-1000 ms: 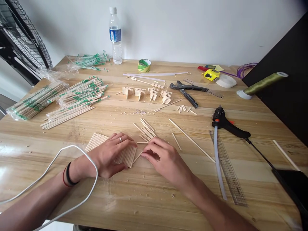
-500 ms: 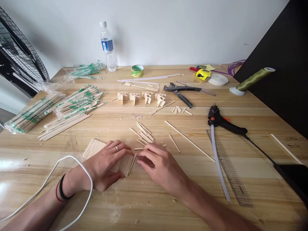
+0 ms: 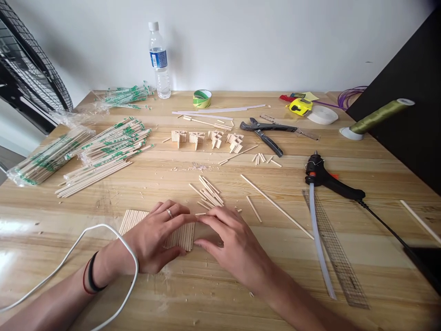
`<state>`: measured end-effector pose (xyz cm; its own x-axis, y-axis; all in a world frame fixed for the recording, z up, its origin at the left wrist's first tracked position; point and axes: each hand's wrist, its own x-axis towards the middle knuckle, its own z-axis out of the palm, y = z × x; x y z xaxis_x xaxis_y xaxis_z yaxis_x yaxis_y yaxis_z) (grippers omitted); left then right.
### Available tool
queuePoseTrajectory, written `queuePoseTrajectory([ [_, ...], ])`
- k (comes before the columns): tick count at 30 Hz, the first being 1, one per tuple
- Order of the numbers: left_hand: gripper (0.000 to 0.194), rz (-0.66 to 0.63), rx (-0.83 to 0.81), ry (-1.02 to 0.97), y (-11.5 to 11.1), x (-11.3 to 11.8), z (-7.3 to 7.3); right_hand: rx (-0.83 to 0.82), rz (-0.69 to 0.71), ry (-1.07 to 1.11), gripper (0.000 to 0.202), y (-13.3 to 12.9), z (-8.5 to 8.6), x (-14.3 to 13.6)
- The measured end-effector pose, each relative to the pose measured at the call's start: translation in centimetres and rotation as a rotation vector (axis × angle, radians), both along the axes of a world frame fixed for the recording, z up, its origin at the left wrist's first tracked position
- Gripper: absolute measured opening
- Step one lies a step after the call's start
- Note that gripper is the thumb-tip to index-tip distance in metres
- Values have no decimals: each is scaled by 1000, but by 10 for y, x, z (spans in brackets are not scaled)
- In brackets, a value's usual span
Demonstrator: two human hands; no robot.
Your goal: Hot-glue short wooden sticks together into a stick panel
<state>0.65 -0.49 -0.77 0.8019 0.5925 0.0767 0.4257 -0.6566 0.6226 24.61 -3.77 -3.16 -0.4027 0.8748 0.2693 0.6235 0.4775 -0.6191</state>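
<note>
Short wooden sticks lie side by side in a flat row (image 3: 179, 236) on the table. My left hand (image 3: 151, 236) arches over this row, closed around it with the thumb at its near edge and the index finger at its far edge. At the row's right side my right hand (image 3: 232, 239) spans the end stick (image 3: 191, 236) between thumb and index finger, its index fingertip close to the left one. The palm of my left hand hides the middle of the row. Just beyond the hands is a loose pile of cut sticks (image 3: 210, 192).
A glue gun (image 3: 327, 179) and a clear ruler (image 3: 336, 257) lie on the right. Cutters (image 3: 263, 134) and several small stick assemblies (image 3: 196, 138) sit farther back. Bundled sticks (image 3: 110, 142) are at left; a white cable (image 3: 134, 271) loops over my left forearm.
The end stick, slanted with a small gap before, now lies flush against the row. My right thumb and index finger have spread along it, and the row looks straighter.
</note>
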Motion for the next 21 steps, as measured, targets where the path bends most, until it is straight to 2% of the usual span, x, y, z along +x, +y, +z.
queuePoseTrajectory([
  [7,66,49,-2,35,-6,5,2,-3,8,2,49,0,0,-1],
  [13,63,139,-28,22,-9,12,1,-15,-8,4,50,1,-1,-1],
  [21,60,162,-40,23,-10,15,1,3,-14,-4,44,0,-4,-2],
])
